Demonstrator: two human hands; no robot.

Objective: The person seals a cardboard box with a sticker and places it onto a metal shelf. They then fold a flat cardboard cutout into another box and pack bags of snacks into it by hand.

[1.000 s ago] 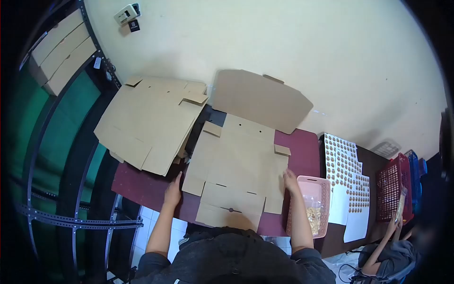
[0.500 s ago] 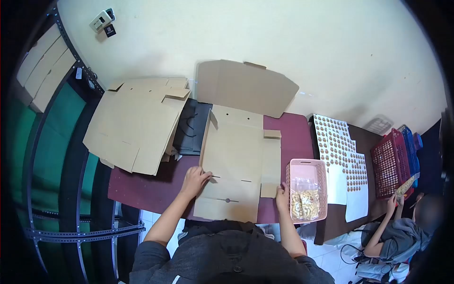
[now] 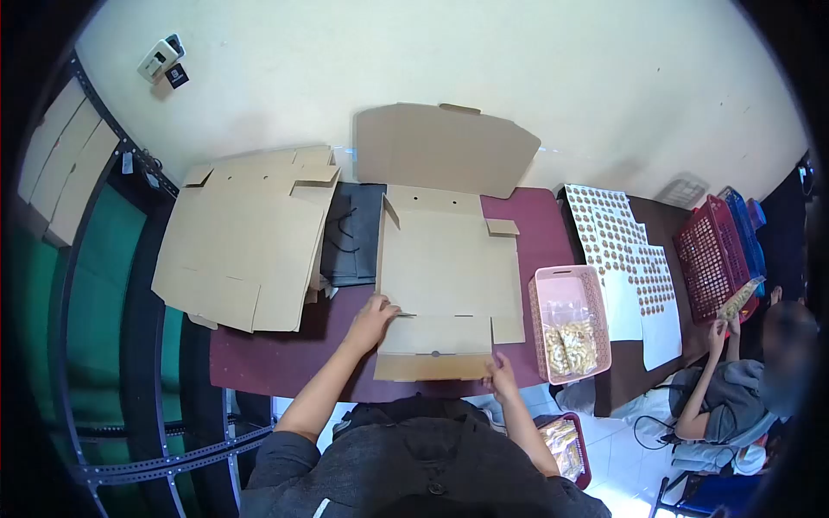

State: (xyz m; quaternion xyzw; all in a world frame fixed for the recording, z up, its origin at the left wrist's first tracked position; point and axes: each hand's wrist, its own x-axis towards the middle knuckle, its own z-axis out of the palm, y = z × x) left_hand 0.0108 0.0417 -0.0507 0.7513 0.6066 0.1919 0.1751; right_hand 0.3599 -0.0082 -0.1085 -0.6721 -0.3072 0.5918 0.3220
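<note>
1. Open box (image 3: pixel 449 268) laid mid table (image 3: pixel 285 358), lid (image 3: pixel 445 151) raised behind.
2. Cardboard stack (image 3: pixel 242 242) put to L, bag (image 3: pixel 358 237) btwn.
3. Basket (image 3: pixel 561 271) set on R, packs (image 3: pixel 570 345) inside.
4. Sheets (image 3: pixel 617 259) placed further R, then crate (image 3: pixel 708 246).

Brt wall (image 3: pixel 414 60) — pic edges dk, warped.

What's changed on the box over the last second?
The left hand moved from beside the box to its left edge; the left side now stands up. The right hand moved from the right side to the right end of the front panel, now tilted up. Lid and stack look unchanged.
</note>
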